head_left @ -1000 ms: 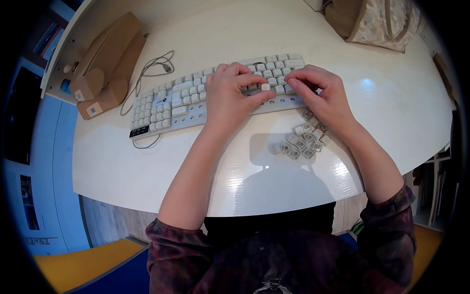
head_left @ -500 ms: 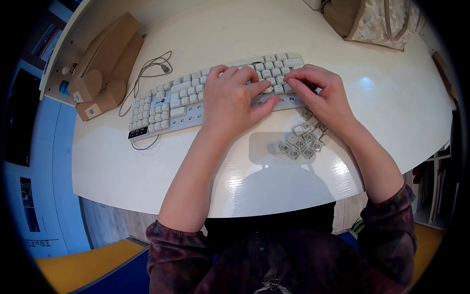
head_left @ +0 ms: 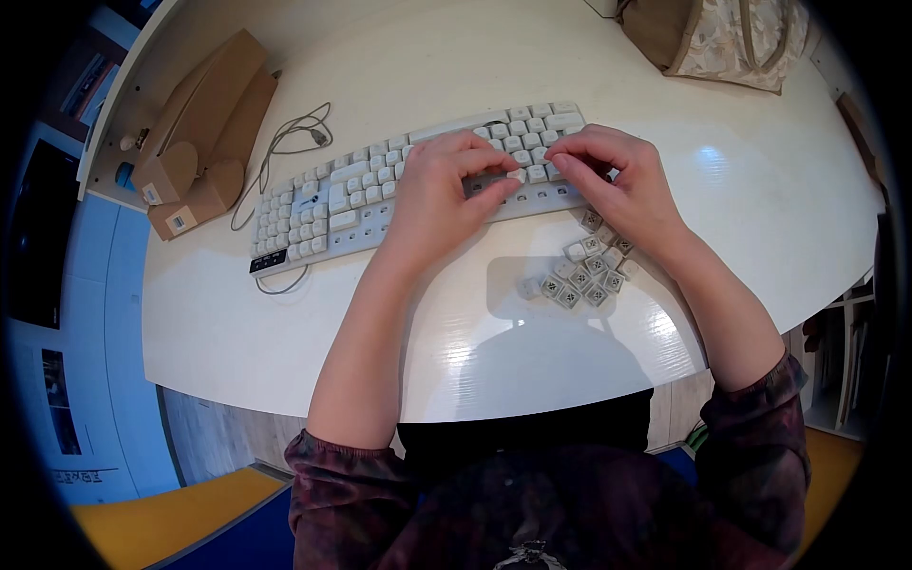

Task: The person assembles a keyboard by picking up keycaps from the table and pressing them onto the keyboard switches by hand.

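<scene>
A white keyboard (head_left: 328, 249) lies slanted across the desk, its lower row partly bare with switches showing. My left hand (head_left: 442, 190) rests over its middle; thumb and index finger close around a white keycap (head_left: 518, 176) at the lower rows. Close by on the right, my right hand (head_left: 622, 180) has thumb and index finger pinched together above the keys; anything between those tips is too small to make out. Below my right hand lies a heap of loose keycaps (head_left: 594, 266), several turned underside up. My left palm hides part of the keyboard.
Brown cardboard packaging (head_left: 204, 123) stands at the desk's left side, beside a grey cable (head_left: 285, 133) that loops behind the keyboard. A patterned bag (head_left: 731, 43) sits at the back right. The white desk (head_left: 380, 57) has a curved front edge near my body.
My left index finger and thumb have drawn closer together around the keycap, and that hand has shifted slightly left. My right hand keeps its pinch almost in place.
</scene>
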`<state>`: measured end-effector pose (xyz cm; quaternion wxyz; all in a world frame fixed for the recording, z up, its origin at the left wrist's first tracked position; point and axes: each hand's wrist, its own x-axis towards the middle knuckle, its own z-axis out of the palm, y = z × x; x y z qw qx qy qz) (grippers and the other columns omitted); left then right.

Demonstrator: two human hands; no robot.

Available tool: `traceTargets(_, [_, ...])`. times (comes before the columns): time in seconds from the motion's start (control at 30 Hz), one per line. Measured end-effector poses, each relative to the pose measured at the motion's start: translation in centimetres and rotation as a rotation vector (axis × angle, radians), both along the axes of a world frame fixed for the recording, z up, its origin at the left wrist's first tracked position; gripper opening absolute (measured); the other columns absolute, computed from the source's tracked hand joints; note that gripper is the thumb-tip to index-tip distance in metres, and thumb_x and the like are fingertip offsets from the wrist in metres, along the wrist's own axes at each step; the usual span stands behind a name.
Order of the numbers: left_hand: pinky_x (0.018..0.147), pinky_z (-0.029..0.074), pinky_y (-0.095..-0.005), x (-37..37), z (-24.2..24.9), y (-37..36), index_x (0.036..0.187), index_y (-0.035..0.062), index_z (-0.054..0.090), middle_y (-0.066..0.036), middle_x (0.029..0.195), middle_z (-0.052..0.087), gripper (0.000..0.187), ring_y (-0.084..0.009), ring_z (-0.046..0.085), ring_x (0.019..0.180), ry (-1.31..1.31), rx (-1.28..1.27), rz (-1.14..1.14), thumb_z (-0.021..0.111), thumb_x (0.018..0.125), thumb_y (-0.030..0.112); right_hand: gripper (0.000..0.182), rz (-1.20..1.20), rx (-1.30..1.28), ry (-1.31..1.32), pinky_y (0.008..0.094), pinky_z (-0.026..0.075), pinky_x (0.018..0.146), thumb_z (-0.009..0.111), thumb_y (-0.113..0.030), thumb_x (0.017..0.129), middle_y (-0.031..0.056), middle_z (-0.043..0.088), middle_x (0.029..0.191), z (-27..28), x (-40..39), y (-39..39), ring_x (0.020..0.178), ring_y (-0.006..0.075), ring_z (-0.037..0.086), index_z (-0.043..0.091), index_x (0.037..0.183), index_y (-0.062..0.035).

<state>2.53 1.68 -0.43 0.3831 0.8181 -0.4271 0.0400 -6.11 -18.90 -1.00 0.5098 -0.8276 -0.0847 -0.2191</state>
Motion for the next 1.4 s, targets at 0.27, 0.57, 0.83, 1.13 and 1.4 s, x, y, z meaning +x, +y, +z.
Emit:
traceTargets(0.27, [0.072,0.047,-0.0259,-0.6,0.5,-0.2,0.093,0.0002,0.072,-0.004,0.086,0.065,0.017,-0.0119,0.057,0.077,0.116,-0.004,0.1,0.078,0.079,0.008,0.015,0.007,-0.023,-0.02,0.0269,0.047,0.06,0.068,-0.011,0.089,0.0081,0.069,0.082,-0.1,0.1,-0.1,0.064,0.0128,0.058,0.072,0.097,0.0007])
traceTargets(0.57, [0.068,0.047,-0.0241,-0.6,-0.1,-0.5,0.092,0.0009,0.074,-0.003,0.081,0.065,0.017,-0.0102,0.056,0.073,0.095,-0.016,0.104,0.08,0.078,0.008,0.014,-0.009,-0.052,-0.012,0.0279,0.047,0.059,0.068,-0.012,0.089,0.009,0.068,0.081,0.0,0.0,0.0,0.063,0.0151,0.059,0.072,0.096,0.0])
traceTargets(0.83, [0.067,0.046,-0.023,-0.7,0.4,-0.2,0.094,0.0019,0.076,-0.002,0.082,0.066,0.018,-0.0088,0.056,0.073,0.258,-0.068,0.123,0.081,0.077,0.007,0.012,0.016,-0.146,-0.059,0.0308,0.05,0.063,0.069,-0.011,0.086,0.0083,0.067,0.084,-0.2,0.0,0.2,0.068,0.0215,0.063,0.073,0.096,-0.0047])
traceTargets(1.13, [0.067,0.046,-0.0234,-0.4,-0.6,-0.5,0.092,0.002,0.075,-0.001,0.083,0.065,0.016,-0.0084,0.056,0.075,0.235,-0.08,0.102,0.082,0.079,0.009,0.018,0.051,-0.388,-0.161,0.0324,0.053,0.072,0.069,-0.006,0.083,0.0101,0.067,0.094,-0.3,-0.3,0.4,0.083,0.0248,0.066,0.073,0.1,-0.004])
traceTargets(1.4, [0.066,0.046,-0.0234,-0.6,-0.3,-0.5,0.092,0.0026,0.075,-0.001,0.082,0.065,0.017,-0.0086,0.056,0.073,0.206,-0.053,0.108,0.082,0.078,0.01,0.016,0.025,-0.442,-0.214,0.037,0.052,0.071,0.069,-0.013,0.082,0.0055,0.067,0.091,-0.7,-0.2,0.6,0.085,0.026,0.064,0.074,0.097,-0.01])
